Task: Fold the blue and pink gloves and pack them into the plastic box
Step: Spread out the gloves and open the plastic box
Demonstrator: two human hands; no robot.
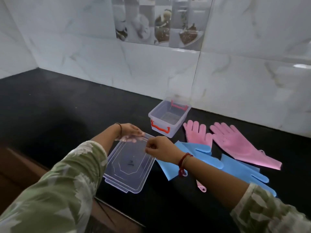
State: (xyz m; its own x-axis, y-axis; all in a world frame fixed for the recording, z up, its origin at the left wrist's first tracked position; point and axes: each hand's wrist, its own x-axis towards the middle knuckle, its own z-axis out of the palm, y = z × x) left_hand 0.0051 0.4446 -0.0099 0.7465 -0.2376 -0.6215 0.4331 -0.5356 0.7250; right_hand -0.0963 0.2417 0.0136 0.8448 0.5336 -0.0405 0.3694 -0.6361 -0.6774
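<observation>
A clear plastic box point(168, 125) with red clip handles stands open on the black counter near the wall. Its clear lid point(129, 167) lies flat in front of it. My left hand point(130, 132) holds the lid's far edge, fingers partly under it. My right hand point(159, 148) pinches the same edge a little to the right. Two pink gloves point(235, 142) lie flat to the right of the box. Two blue gloves point(198, 152) lie in front of them, partly under my right forearm.
The black counter point(58, 106) stretches to the left and meets a white tiled wall point(117, 64) at the back. The counter's front edge runs diagonally at the lower left, with a brown surface point(21, 165) below it.
</observation>
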